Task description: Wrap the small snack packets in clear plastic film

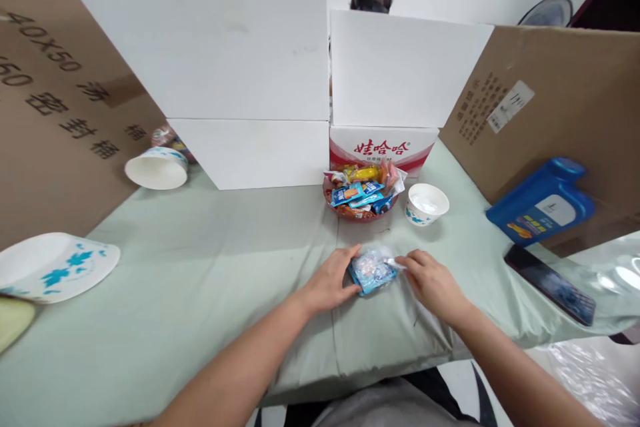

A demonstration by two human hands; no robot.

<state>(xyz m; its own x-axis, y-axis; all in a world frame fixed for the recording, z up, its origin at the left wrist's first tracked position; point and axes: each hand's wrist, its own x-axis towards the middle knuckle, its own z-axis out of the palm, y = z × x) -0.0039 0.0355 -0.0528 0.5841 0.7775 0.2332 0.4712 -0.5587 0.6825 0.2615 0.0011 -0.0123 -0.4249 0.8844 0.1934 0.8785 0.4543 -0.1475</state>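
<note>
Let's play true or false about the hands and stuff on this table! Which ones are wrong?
1. The left hand touches the plastic bag. True.
2. The right hand rests on the phone. False: the right hand is at the bag's edge.
3. The paper cup beside the snack bowl stands upright. True.
4. The blue bottle is at the picture's left. False: the blue bottle is at the right.

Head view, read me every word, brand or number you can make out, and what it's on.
"40X50 汤桶": left cardboard box.
"50 密封桶": same box, its start cut off.
"娃哈哈®": red-and-white carton.
Too small or blurred: the carton's second line; the print and sticker on the right cardboard box; blue bottle; heaped packets; held blue packet.
</note>
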